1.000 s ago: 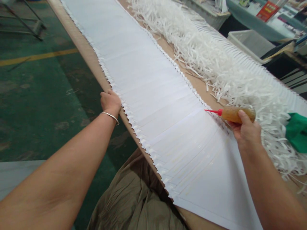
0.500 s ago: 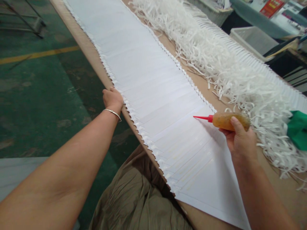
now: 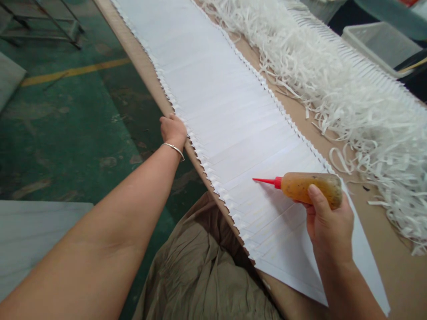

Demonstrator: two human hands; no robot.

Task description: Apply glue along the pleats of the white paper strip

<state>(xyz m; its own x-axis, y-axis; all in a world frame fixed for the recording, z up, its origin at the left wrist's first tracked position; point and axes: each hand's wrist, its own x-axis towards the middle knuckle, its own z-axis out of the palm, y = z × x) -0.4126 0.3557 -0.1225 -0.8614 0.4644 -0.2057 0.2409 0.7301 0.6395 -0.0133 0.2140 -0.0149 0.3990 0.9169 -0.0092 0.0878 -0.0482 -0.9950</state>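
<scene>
My right hand [image 3: 328,222] is wrapped around a squeeze bottle of amber glue [image 3: 298,187] with a red nozzle. The bottle lies nearly level, its tip pointing left over the overlapped white paper sheets [image 3: 227,102]. Faint shiny lines run across the sheets near the tip; whether the tip touches the paper I cannot tell. My left hand [image 3: 174,129], with a bangle on its wrist, is closed at the near edge of the table [image 3: 148,84], beside the sheets' jagged border. Its fingertips are partly hidden.
A long heap of white paper strips [image 3: 310,75] lies along the far side of the table. Beyond it stands a translucent plastic bin [image 3: 380,44]. On the green floor at left are a metal cart frame [image 3: 43,31] and a pale marbled board [image 3: 36,235].
My right hand has brought the bottle nearer, its tip moving left and down across the sheets. The whole view has shifted; my left hand stays at the table edge.
</scene>
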